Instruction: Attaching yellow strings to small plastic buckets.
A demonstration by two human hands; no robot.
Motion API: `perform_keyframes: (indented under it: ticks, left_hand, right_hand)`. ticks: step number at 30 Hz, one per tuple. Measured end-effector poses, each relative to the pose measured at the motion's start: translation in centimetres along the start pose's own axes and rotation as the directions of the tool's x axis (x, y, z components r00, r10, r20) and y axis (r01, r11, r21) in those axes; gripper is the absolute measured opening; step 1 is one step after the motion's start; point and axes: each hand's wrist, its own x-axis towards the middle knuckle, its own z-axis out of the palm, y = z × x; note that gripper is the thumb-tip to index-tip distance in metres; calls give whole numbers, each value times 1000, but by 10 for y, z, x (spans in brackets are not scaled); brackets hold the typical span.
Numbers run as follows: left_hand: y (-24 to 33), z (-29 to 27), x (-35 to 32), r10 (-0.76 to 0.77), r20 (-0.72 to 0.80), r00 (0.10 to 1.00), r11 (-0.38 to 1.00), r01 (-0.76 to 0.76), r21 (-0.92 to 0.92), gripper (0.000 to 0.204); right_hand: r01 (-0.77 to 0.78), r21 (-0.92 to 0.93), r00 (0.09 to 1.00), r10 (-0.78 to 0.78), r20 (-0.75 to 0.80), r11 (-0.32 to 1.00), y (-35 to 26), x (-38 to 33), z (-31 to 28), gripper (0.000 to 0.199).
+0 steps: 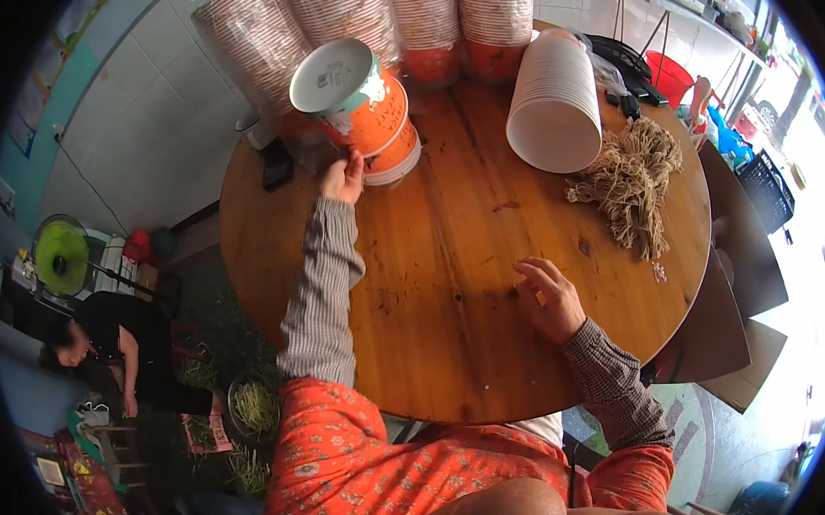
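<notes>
At the far left of the round wooden table (450, 283), my left hand (343, 178) grips the side of a short stack of orange paper buckets (383, 121). They are upside down, with a pale round base on top and a white rim at the bottom. My thumb and a finger show against the stack's near left side; the other fingers are partly hidden. My right hand (553, 302) hovers or rests at the table's right front, fingers loosely bent and apart, holding nothing. A long nested stack of white paper buckets (556, 104) lies on its side farther back.
Tall plastic-wrapped stacks of paper buckets (425, 27) line the table's back. A bundle of beige strings (635, 179) lies at the right, near a black basket (620, 64). Cardboard boxes (710, 327) stand beside the table. At the left, another person (126, 334) bends over near greens.
</notes>
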Motion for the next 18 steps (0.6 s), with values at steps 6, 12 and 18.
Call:
perform_keyframes:
  ticks: [6,12,18]
  left_hand:
    - [19,-3,-76,197,211,957,939,-246,240,17]
    - [16,37,-119,579,470,666,410,-736,538,79]
    - [19,63,-86,611,660,436,103,-871,480,73]
  right_hand:
    - [-22,27,999,22,28,999,-7,9,3,35]
    - [152,49,988,-150,-29,987,-6,110,25,60]
    - [301,27,938,-291,-190,953,-12,259,63,59]
